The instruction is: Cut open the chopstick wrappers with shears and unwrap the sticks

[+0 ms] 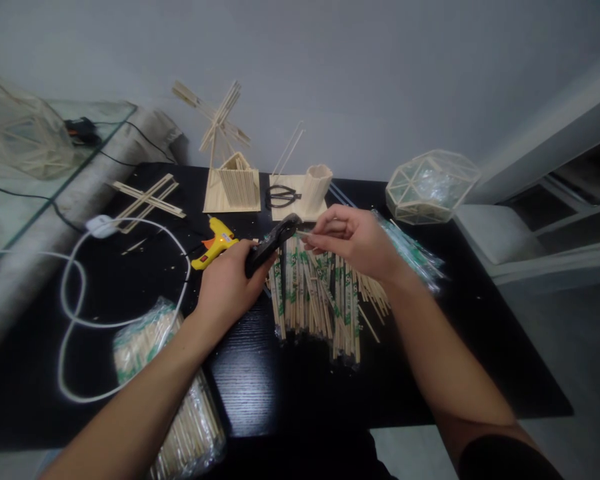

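Note:
My left hand (pixel 227 283) is closed around a black pliers-like tool (pixel 275 245), its head pointing up and to the right. Close to that head, my right hand (pixel 363 240) pinches a short, thin wooden stick (pixel 305 233). The stick's end is near the tool's jaws; whether they touch I cannot tell. Below both hands lies a spread of chopsticks (pixel 317 300), many in clear wrappers with green print. A yellow hot glue gun (pixel 217 241) rests just beyond my left hand, partly hidden by it.
On the black table (pixel 260 393) stand a stick-built windmill model (pixel 240 187) and a stick cup (pixel 317 187) on a base with black scissors (pixel 283 195). Crossed sticks (pixel 147 200), a white cable (pixel 63 333) and a chopstick pack (pixel 195 420) are left. A geometric frame (pixel 430 187) stands right.

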Action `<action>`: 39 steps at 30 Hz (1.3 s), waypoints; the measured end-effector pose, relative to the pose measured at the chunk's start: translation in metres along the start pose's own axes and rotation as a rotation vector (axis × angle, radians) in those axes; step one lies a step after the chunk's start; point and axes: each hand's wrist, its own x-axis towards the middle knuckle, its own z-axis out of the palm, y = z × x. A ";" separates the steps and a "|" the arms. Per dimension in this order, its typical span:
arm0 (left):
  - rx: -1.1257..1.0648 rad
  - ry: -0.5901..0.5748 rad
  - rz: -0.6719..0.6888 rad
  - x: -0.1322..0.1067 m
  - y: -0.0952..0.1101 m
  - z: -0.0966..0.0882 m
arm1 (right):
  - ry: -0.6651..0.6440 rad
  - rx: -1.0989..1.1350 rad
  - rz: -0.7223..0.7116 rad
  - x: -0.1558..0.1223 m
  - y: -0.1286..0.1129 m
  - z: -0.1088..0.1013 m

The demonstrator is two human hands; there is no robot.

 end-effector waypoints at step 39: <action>0.002 -0.005 0.040 -0.001 -0.003 0.001 | -0.032 -0.068 -0.013 0.001 0.014 0.020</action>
